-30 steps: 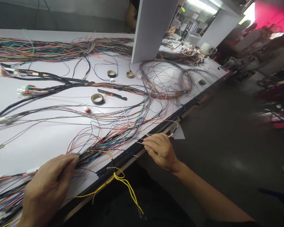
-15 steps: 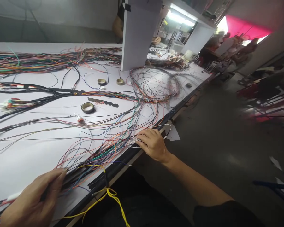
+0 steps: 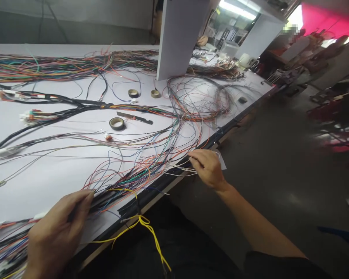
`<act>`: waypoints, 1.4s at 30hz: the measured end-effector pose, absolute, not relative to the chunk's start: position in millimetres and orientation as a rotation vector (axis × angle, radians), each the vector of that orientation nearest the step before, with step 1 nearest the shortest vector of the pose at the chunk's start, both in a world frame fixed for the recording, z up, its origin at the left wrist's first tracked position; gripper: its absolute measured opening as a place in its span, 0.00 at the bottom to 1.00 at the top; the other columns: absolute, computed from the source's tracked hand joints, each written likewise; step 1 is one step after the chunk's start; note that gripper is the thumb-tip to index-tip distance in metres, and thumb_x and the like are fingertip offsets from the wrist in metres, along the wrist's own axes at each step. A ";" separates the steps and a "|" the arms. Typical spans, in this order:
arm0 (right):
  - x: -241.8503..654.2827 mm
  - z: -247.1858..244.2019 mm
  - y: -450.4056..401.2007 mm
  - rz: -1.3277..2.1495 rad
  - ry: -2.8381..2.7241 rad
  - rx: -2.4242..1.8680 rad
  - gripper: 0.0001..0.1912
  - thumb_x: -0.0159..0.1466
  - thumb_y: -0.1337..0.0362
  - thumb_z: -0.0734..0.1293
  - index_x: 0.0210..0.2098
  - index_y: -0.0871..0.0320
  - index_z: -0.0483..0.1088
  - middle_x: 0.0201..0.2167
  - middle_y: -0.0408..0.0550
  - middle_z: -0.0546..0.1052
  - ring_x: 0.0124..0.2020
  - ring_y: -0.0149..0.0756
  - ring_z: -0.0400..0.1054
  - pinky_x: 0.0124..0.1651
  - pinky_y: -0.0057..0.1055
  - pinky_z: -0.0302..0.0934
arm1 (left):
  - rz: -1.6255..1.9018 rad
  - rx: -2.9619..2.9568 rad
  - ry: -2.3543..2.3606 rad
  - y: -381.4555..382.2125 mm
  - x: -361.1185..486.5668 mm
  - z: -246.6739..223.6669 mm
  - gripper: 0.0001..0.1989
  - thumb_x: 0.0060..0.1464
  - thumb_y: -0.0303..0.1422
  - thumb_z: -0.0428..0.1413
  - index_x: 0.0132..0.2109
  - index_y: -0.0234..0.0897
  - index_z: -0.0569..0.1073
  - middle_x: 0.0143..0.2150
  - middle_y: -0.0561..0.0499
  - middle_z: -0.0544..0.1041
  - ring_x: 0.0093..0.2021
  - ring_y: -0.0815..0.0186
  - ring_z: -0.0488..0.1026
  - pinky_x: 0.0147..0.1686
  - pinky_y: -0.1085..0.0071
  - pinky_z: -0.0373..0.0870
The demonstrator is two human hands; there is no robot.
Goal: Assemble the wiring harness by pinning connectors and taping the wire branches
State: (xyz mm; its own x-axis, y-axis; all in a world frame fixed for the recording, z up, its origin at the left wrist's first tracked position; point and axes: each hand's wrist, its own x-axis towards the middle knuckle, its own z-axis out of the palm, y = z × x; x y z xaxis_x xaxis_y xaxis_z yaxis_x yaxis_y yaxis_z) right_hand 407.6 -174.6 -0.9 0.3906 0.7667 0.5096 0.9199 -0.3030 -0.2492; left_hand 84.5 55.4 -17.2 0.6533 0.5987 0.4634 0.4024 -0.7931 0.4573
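Left hand (image 3: 54, 228) clamps a loose, many-coloured wire bundle (image 3: 129, 180). Its long axis slants from those fingers toward the right hand (image 3: 208, 168), fingers pinched on white wires (image 3: 182, 169).

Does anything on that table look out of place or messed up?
No spill shows. The yellow wires look a bit odd, drooping over the table's edge while most others lie on top. The blade lies loose near wires, which it might nick.

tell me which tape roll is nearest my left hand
The roll on the near side of the flat dark tool; the other rolls lie farther from your left hand.
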 end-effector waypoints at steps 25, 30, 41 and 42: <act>380.5 52.1 -165.4 0.007 -1.956 -1.837 0.04 0.68 0.67 0.63 0.35 0.57 0.67 0.28 0.44 0.73 0.31 0.34 0.66 0.37 0.32 0.56 | 0.592 2.748 0.490 52.3 118.1 -3.0 0.12 0.60 0.36 0.54 0.49 0.37 0.75 0.49 0.42 0.77 0.47 0.56 0.74 0.45 0.58 0.72; 365.5 77.2 -172.3 0.297 -1.958 -1.761 0.04 0.68 0.68 0.63 0.35 0.56 0.66 0.27 0.44 0.71 0.29 0.32 0.64 0.34 0.30 0.55 | 0.624 2.587 0.474 61.7 120.2 2.3 0.08 0.60 0.33 0.54 0.43 0.36 0.76 0.42 0.45 0.78 0.42 0.62 0.75 0.42 0.64 0.74; 352.5 81.3 -174.0 0.766 -1.781 -1.848 0.10 0.69 0.61 0.61 0.33 0.56 0.69 0.26 0.42 0.72 0.26 0.28 0.66 0.29 0.25 0.58 | 0.629 2.846 0.359 51.2 98.5 21.4 0.18 0.55 0.38 0.60 0.52 0.41 0.72 0.54 0.43 0.75 0.51 0.53 0.70 0.50 0.53 0.65; 350.6 85.6 -173.6 0.756 -1.747 -1.845 0.10 0.69 0.61 0.61 0.32 0.56 0.69 0.26 0.42 0.72 0.25 0.28 0.66 0.29 0.24 0.58 | 0.626 2.859 0.347 49.0 101.0 20.0 0.17 0.55 0.38 0.59 0.52 0.41 0.72 0.53 0.44 0.75 0.51 0.54 0.70 0.50 0.53 0.65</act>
State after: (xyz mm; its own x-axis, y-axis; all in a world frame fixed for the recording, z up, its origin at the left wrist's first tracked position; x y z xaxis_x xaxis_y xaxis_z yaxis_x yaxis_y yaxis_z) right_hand 350.6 -173.6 85.6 0.0298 0.9976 -0.0628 0.7289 -0.0647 -0.6816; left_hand 101.0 49.0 20.0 0.8831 0.2676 0.3854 0.1855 -0.9536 0.2371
